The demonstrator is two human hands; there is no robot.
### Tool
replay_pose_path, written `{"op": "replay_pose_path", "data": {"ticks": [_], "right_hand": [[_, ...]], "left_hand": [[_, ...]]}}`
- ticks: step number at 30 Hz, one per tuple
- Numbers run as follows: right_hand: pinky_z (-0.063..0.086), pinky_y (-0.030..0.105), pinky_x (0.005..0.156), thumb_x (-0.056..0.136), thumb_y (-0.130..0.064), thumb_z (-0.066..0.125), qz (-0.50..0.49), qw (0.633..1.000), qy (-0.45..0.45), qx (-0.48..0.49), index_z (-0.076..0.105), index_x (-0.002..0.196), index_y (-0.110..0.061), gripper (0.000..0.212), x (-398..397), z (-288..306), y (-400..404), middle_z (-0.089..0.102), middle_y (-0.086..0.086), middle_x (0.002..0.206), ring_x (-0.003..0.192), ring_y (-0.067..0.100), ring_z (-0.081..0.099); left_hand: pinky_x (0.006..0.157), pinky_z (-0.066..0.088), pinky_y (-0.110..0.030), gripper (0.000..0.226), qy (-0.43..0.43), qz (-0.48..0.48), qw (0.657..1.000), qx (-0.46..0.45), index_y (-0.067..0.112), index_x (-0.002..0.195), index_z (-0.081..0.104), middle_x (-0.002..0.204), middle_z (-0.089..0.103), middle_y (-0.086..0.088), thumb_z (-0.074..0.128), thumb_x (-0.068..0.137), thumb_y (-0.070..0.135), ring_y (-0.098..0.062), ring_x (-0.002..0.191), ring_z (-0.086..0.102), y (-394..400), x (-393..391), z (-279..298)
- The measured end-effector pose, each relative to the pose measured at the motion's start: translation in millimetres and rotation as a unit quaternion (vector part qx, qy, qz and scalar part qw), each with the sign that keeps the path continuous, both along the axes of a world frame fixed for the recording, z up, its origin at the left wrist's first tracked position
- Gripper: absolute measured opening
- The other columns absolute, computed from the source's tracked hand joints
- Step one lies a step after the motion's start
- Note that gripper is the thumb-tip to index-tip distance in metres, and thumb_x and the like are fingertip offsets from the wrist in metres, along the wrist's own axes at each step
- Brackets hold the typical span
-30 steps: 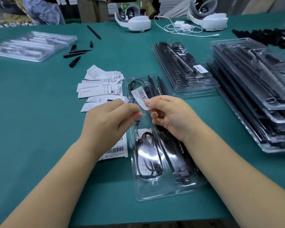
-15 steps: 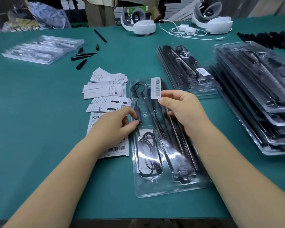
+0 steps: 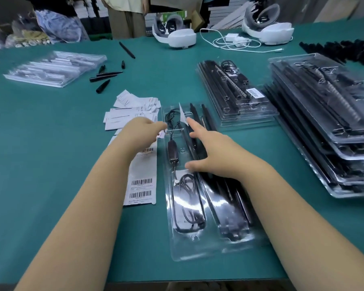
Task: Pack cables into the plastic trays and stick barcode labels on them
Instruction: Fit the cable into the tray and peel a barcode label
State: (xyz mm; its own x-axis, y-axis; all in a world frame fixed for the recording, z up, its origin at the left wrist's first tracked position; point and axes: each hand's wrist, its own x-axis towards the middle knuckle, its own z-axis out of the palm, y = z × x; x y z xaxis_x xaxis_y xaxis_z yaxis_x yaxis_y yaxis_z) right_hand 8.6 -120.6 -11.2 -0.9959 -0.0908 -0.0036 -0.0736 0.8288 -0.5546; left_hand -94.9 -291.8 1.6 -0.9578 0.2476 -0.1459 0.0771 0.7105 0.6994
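A clear plastic tray (image 3: 198, 252) lies lengthwise in front of me, holding a coiled black cable (image 3: 189, 206) with an inline box (image 3: 172, 151) and black rods on its right side. My right hand (image 3: 214, 156) rests on the tray's middle with fingers spread. Its straight index finger touches a white barcode label (image 3: 182, 115) that stands nearly edge-on over the tray's far end. My left hand (image 3: 141, 132) is blurred, and its fingers reach to the tray's far left edge. A strip of barcode labels (image 3: 142, 186) lies left of the tray.
Loose label backings (image 3: 132, 114) are scattered beyond my left hand. A labelled stack of packed trays (image 3: 240, 114) sits behind, a taller stack (image 3: 328, 127) at right. Empty trays (image 3: 55, 68) and black caps (image 3: 103, 86) lie far left. White headsets (image 3: 177, 36) and a charger cable (image 3: 235, 42) line the far edge.
My right hand has gone from pinching the raised label to lying on the tray with its index finger on the label. My left hand has moved forward to the tray's far left edge.
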Motion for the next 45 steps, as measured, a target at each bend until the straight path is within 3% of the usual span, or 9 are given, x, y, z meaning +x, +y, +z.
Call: {"op": "replay_pose_path", "data": {"ticks": [7, 11, 17, 20, 23, 29, 34, 38, 45], "right_hand": [[0.031, 0.035, 0.103, 0.078, -0.046, 0.069, 0.024, 0.999, 0.007, 0.037, 0.003, 0.148, -0.043, 0.096, 5, 5, 4, 0.048, -0.009, 0.136, 0.124, 0.015, 0.039], [0.036, 0.024, 0.086, 0.085, -0.047, 0.062, 0.000, 1.000, -0.003, -0.003, 0.024, 0.145, -0.043, 0.071, 5, 7, 9, 0.053, -0.015, 0.130, 0.115, 0.010, 0.049], [0.045, 0.015, 0.063, 0.083, -0.036, 0.068, -0.113, 0.969, 0.055, -0.211, 0.072, 0.084, -0.032, 0.006, -4, 10, 1, 0.069, -0.012, 0.077, 0.065, -0.002, 0.056], [0.050, 0.030, 0.064, 0.080, -0.035, 0.072, -0.178, 0.932, 0.037, -0.314, 0.074, 0.072, -0.025, 0.013, -18, 19, -4, 0.068, 0.012, 0.075, 0.070, 0.009, 0.053], [0.049, 0.025, 0.067, 0.077, -0.030, 0.075, -0.220, 0.915, 0.036, -0.337, 0.074, 0.082, -0.011, 0.020, -43, 25, -10, 0.069, 0.001, 0.077, 0.073, 0.014, 0.060], [0.047, 0.035, 0.071, 0.082, -0.021, 0.070, -0.324, 0.874, 0.058, -0.358, 0.063, 0.069, -0.003, 0.023, -92, 10, -32, 0.062, 0.016, 0.076, 0.073, 0.019, 0.050], [0.024, 0.028, 0.062, 0.087, -0.022, 0.061, -0.315, 0.902, 0.166, -0.243, 0.027, 0.044, -0.019, 0.055, -88, -17, -41, 0.024, -0.003, 0.045, 0.056, 0.021, 0.025], [0.022, 0.030, 0.067, 0.085, -0.015, 0.061, -0.316, 0.900, 0.187, -0.235, 0.024, 0.031, -0.018, 0.065, -89, -20, -37, 0.030, -0.007, 0.032, 0.051, 0.015, 0.024], [0.027, 0.031, 0.073, 0.091, -0.024, 0.056, -0.319, 0.923, 0.159, -0.146, 0.034, 0.042, -0.024, 0.054, -91, -21, -37, 0.047, 0.006, 0.070, 0.081, 0.026, 0.036]], "left_hand": [[0.049, 0.028, -0.028, 0.038, 0.056, 0.084, 0.987, -0.126, 0.007, 0.067, 0.048, 0.063, 0.049, -0.006, 0.056, 0.087, 0.038, -0.022, 0.055, 0.044, 41, -17, -19], [0.050, 0.028, -0.029, 0.040, 0.097, 0.087, 0.981, -0.147, 0.010, 0.071, 0.050, 0.064, 0.049, -0.006, 0.055, 0.089, 0.044, -0.029, 0.066, 0.047, 46, -20, -30], [0.071, 0.035, -0.034, 0.040, 0.170, 0.063, 0.973, -0.143, 0.023, 0.132, 0.045, 0.112, 0.062, -0.009, 0.044, 0.096, 0.042, -0.032, 0.101, 0.056, 44, -12, -36], [0.068, 0.034, -0.034, 0.033, 0.189, 0.043, 0.967, -0.162, 0.024, 0.118, 0.056, 0.108, 0.064, -0.007, 0.031, 0.100, 0.037, -0.028, 0.084, 0.049, 44, -12, -39], [0.065, 0.033, -0.033, 0.033, 0.187, 0.044, 0.969, -0.156, 0.023, 0.106, 0.060, 0.099, 0.064, -0.005, 0.029, 0.101, 0.034, -0.026, 0.078, 0.045, 42, -13, -40], [0.068, 0.032, -0.032, 0.035, 0.180, 0.053, 0.974, -0.130, 0.030, 0.115, 0.060, 0.108, 0.066, -0.002, 0.028, 0.101, 0.031, -0.027, 0.087, 0.053, 42, -14, -43], [0.067, 0.032, -0.031, 0.033, 0.180, 0.049, 0.976, -0.110, 0.030, 0.113, 0.060, 0.110, 0.065, -0.002, 0.030, 0.100, 0.029, -0.027, 0.089, 0.053, 38, -14, -43], [0.072, 0.035, -0.030, 0.034, 0.178, 0.043, 0.981, -0.062, 0.030, 0.126, 0.059, 0.120, 0.064, 0.000, 0.039, 0.098, 0.028, -0.025, 0.108, 0.056, 34, -17, -41], [0.071, 0.039, -0.027, 0.030, 0.178, 0.041, 0.982, 0.051, 0.020, 0.096, 0.072, 0.096, 0.068, 0.001, 0.044, 0.088, 0.014, -0.021, 0.090, 0.056, 31, -21, -39]]}}
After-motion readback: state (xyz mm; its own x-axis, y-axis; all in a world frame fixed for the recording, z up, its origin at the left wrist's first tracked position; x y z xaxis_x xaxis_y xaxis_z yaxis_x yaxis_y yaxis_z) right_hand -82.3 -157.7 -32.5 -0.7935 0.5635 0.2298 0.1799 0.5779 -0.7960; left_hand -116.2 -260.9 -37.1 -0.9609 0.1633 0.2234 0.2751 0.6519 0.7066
